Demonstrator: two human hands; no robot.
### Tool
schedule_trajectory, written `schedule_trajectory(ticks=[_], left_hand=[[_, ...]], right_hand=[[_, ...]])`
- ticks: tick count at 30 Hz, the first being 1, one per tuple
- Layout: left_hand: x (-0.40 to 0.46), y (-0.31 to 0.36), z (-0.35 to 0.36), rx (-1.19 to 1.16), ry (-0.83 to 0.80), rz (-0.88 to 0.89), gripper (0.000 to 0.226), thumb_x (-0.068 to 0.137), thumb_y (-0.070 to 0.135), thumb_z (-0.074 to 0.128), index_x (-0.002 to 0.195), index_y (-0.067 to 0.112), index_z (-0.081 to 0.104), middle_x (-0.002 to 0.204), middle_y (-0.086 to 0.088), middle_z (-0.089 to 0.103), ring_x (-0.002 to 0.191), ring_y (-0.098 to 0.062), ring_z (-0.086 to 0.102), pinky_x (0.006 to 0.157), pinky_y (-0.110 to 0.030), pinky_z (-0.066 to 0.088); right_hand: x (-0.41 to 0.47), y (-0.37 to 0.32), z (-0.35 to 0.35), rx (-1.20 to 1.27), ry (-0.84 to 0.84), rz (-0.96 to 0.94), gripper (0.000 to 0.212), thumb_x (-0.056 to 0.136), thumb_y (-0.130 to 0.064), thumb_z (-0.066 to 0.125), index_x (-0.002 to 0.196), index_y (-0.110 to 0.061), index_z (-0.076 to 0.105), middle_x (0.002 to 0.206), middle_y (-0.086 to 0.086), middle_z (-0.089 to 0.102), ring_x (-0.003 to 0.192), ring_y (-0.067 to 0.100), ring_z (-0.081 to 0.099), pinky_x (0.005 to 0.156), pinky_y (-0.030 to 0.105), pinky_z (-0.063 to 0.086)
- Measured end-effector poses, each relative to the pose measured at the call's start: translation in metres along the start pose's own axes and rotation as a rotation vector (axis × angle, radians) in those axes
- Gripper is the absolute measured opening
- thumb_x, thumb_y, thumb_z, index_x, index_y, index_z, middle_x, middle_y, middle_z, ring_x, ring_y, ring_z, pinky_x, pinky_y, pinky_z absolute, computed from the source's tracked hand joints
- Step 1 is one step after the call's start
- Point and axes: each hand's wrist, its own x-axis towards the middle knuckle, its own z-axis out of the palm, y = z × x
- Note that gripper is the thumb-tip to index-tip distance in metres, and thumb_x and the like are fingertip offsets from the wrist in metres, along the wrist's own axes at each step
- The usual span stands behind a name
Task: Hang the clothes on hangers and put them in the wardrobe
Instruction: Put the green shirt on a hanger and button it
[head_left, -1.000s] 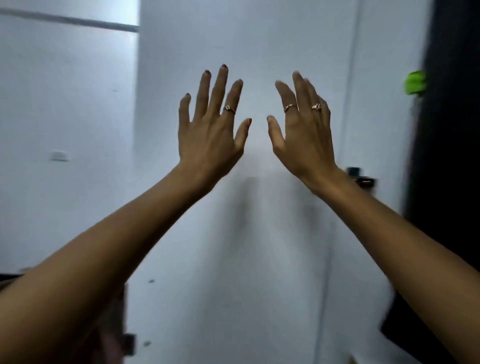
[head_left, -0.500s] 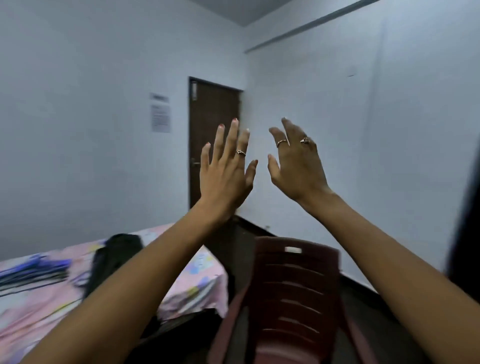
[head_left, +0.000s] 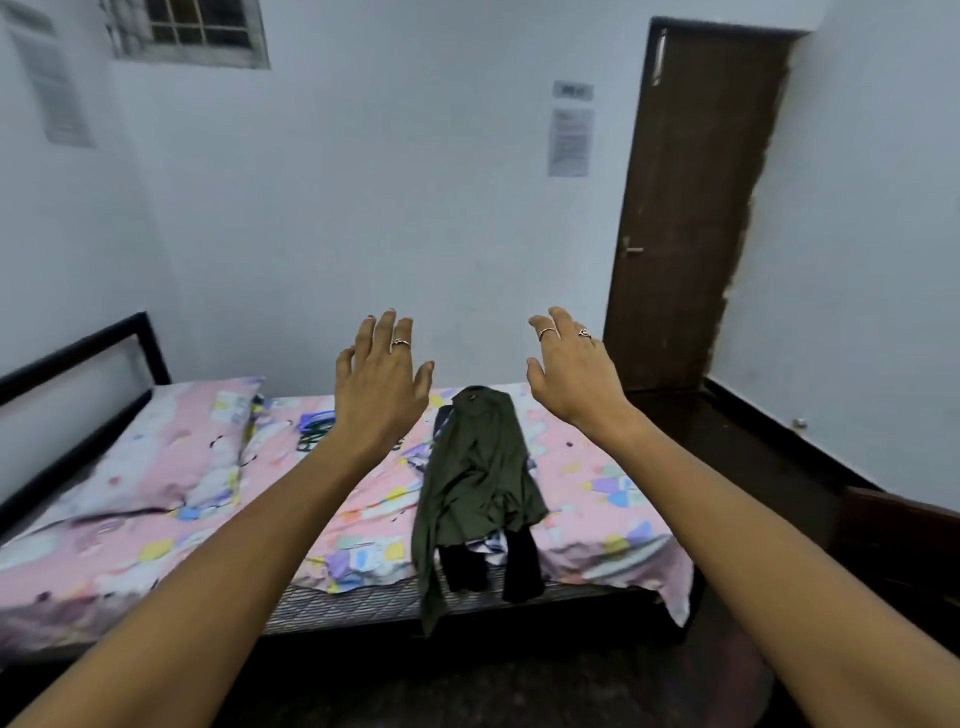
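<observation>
Over the bed (head_left: 156, 519), two bare arms reach out in front of the person. Both hands are up in the air and hold nothing. On the left hand (head_left: 376, 387) the fingers are spread and straight. On the right hand (head_left: 574, 371) the fingers are loose and a little bent, with the grip wide apart.

On the pink sheet (head_left: 597, 467) lies a green shirt (head_left: 475, 478). It sits near the front edge of the bed, toward the right corner, and part of it hangs down over that edge. Some dark clothes (head_left: 522, 569) peek out from under it and hang over the edge too. Farther back, close to the pillow (head_left: 218, 457), is a small pile of blue and green things (head_left: 314, 423). They may be hangers, but they are too blurry to tell. No wardrobe shows in this view.

The job looks like it is only starting, since nothing is on a hanger yet. I think the next step is to pick up the green shirt. It is soft and floppy, so it is best to take it by the shoulders near the neck with both hands. Lift it slowly so the clothes under it do not slide off the bed. Then get a hanger and slip it in through the neck.
</observation>
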Motion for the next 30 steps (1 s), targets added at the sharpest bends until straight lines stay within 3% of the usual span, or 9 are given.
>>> schedule_trajectory(ticks=[6, 12, 19, 23, 30], left_hand=[[0.057, -0.091, 0.069, 0.084, -0.205, -0.046, 0.052, 0.096, 0.034, 0.049, 0.142, 0.011, 0.038, 0.154, -0.007, 0.027, 0.144, -0.025, 0.019, 0.111, -0.045, 0.025], [0.093, -0.143, 0.153, 0.094, -0.432, -0.105, 0.061, 0.096, 0.039, 0.048, 0.147, 0.014, 0.027, 0.156, -0.004, 0.021, 0.144, -0.024, 0.018, 0.112, -0.046, 0.027], [0.155, -0.224, 0.230, 0.035, -0.589, -0.150, 0.067, 0.097, 0.040, 0.047, 0.151, 0.015, 0.018, 0.156, -0.005, 0.023, 0.143, -0.025, 0.022, 0.109, -0.046, 0.030], [0.207, -0.301, 0.274, -0.063, -0.655, -0.188, 0.066, 0.095, 0.038, 0.054, 0.149, 0.013, 0.026, 0.154, -0.011, 0.030, 0.141, -0.029, 0.027, 0.110, -0.040, 0.031], [0.286, -0.404, 0.347, -0.072, -0.811, -0.192, 0.048, 0.094, 0.031, 0.055, 0.133, 0.004, 0.048, 0.138, -0.018, 0.051, 0.125, -0.033, 0.047, 0.100, -0.036, 0.040]], right_hand=[[0.079, -0.018, 0.099, 0.180, -0.088, 0.071, 0.047, 0.093, -0.017, 0.047, 0.139, -0.007, 0.040, 0.138, 0.013, 0.041, 0.122, 0.035, 0.046, 0.099, 0.044, 0.036], [0.139, -0.046, 0.200, 0.357, -0.274, 0.115, 0.047, 0.093, -0.017, 0.048, 0.138, -0.007, 0.039, 0.140, 0.014, 0.039, 0.127, 0.037, 0.041, 0.101, 0.045, 0.039], [0.196, -0.105, 0.316, 0.348, -0.491, 0.129, 0.045, 0.092, -0.017, 0.048, 0.136, -0.006, 0.041, 0.136, 0.015, 0.041, 0.123, 0.038, 0.044, 0.098, 0.045, 0.041], [0.243, -0.123, 0.381, 0.277, -0.504, 0.163, 0.046, 0.091, -0.015, 0.047, 0.135, -0.005, 0.042, 0.135, 0.015, 0.041, 0.122, 0.037, 0.046, 0.098, 0.047, 0.042], [0.297, -0.136, 0.467, 0.312, -0.536, 0.417, 0.043, 0.094, -0.021, 0.051, 0.133, -0.006, 0.044, 0.136, 0.017, 0.041, 0.124, 0.038, 0.044, 0.100, 0.046, 0.040]])
